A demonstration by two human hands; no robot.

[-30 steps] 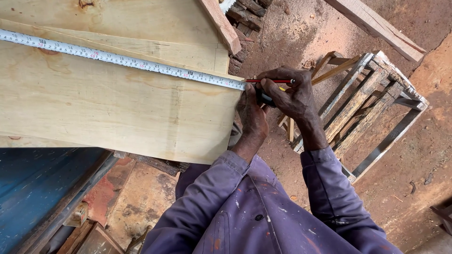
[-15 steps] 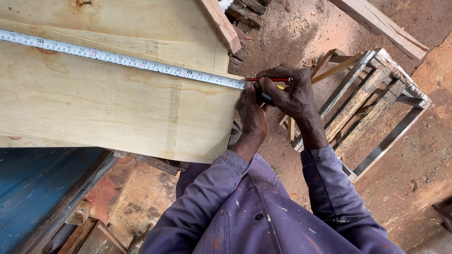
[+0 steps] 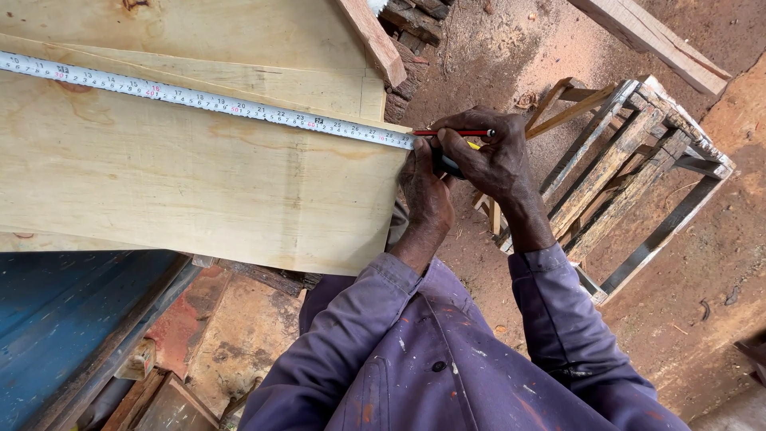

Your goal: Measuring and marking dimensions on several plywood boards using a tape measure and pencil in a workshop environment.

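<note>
The marking step looks to be in hand: the right hand pinches a red pencil with its tip at the end of the tape measure, which runs away to its left across the pale wooden board. The left hand, just below, is clenched at the board's end edge, seemingly on the tape's dark case. The next move, I judge, calls for a steady tape and a short stroke; no packages, labels or signs show nearby.

Pale smooth wood board, rough weathered wooden frame
</note>
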